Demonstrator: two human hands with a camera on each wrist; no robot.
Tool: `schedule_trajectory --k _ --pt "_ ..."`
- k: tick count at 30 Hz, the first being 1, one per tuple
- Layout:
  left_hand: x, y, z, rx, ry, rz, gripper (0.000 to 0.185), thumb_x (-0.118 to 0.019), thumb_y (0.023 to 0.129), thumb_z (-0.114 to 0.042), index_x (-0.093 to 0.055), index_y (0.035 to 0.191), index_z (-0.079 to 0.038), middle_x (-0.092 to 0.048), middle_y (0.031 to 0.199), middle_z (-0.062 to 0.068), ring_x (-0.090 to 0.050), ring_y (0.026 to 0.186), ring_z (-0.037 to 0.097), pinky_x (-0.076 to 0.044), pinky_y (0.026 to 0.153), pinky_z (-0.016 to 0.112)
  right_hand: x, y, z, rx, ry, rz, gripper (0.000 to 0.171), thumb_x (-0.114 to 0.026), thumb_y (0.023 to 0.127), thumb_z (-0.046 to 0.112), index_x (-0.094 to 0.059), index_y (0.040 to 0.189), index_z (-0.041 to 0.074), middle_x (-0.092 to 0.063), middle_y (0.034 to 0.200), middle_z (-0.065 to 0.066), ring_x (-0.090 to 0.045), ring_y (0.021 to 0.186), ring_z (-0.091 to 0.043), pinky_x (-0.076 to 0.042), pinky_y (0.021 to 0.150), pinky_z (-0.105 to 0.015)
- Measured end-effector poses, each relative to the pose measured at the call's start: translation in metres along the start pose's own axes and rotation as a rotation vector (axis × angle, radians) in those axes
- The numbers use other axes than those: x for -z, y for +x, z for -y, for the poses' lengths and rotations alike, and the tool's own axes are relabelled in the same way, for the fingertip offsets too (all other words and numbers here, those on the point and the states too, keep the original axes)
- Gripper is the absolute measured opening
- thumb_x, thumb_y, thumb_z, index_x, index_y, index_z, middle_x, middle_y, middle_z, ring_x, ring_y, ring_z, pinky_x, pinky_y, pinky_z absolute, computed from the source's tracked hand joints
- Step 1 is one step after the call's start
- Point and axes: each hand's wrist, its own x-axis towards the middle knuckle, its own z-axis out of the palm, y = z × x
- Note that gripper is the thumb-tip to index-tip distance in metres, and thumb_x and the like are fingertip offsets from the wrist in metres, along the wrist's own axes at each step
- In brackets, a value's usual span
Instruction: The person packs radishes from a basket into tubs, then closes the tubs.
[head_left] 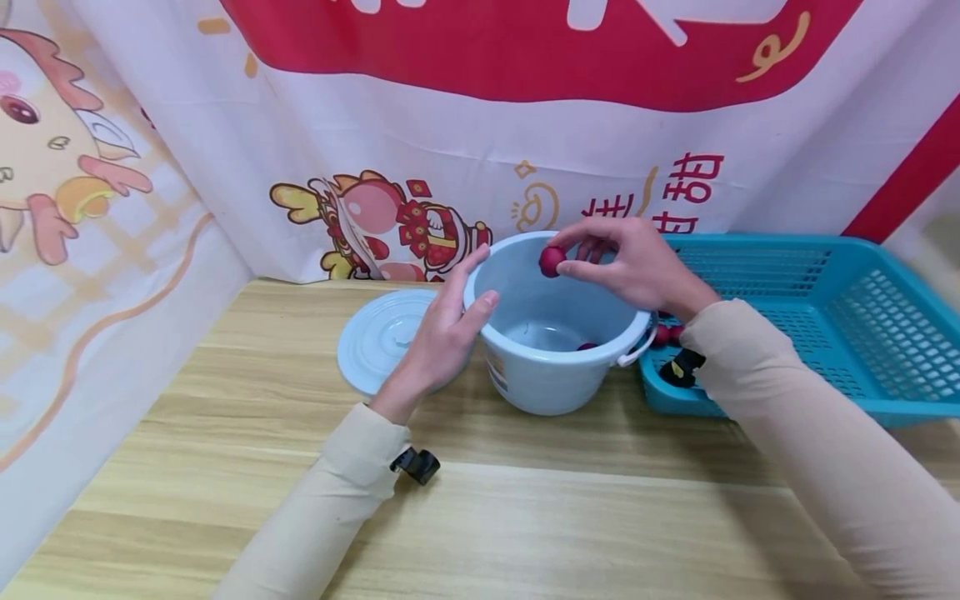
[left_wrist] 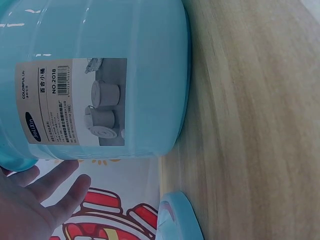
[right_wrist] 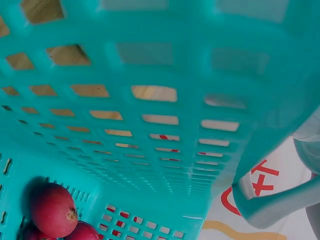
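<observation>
My right hand [head_left: 633, 262] pinches a small round dark-red fruit [head_left: 552, 261] between thumb and fingers over the mouth of a light-blue bucket [head_left: 551, 387]. Deep in the bucket, part of another red fruit [head_left: 587, 346] shows. At the bucket's left rim is my left hand [head_left: 442, 337], its thumb on the rim and its fingers along the outside. In the left wrist view, the fingers of the left hand [left_wrist: 45, 200] are straight and spread beside the labelled bucket wall [left_wrist: 155, 75]. Several red fruits [right_wrist: 52, 210] lie in a teal basket [right_wrist: 195, 100], partly hidden by the right wrist in the head view.
The round blue lid [head_left: 375, 337] lies flat on the wooden table [head_left: 525, 517], left of the bucket. The bucket's pale handle [head_left: 637, 350] hangs on its right side, close to the basket [head_left: 795, 250]. A printed cloth [head_left: 322, 117] hangs behind the table.
</observation>
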Motion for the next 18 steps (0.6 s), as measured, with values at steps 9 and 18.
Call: schedule_trajectory --k 9,18 --pt "-0.0021 0.0005 -0.0017 0.003 0.008 -0.002 0.067 -0.046 0.108 -0.042 -0.025 0.169 -0.026 -0.027 0.176 -0.005 -0.038 0.156 0.027 -0.045 0.120 0.059 -0.0002 -0.0013 -0.0044 0.016 -0.006 0.016 0.041 -0.086 0.090 0.024 -0.076 0.129 0.020 -0.077 0.118 -0.005 -0.066 0.095 -0.021 -0.056 0.080 -0.027" --pt "-0.0033 0.0002 -0.0019 0.012 0.007 -0.007 0.066 -0.046 0.107 -0.044 -0.025 0.168 -0.031 -0.028 0.175 -0.005 -0.040 0.155 0.028 -0.047 0.118 0.059 0.0005 -0.0018 -0.0079 0.056 -0.015 0.046 0.022 -0.079 0.095 0.016 -0.081 0.117 0.017 -0.078 0.116 -0.003 -0.064 0.100 -0.019 -0.055 0.083 -0.029"
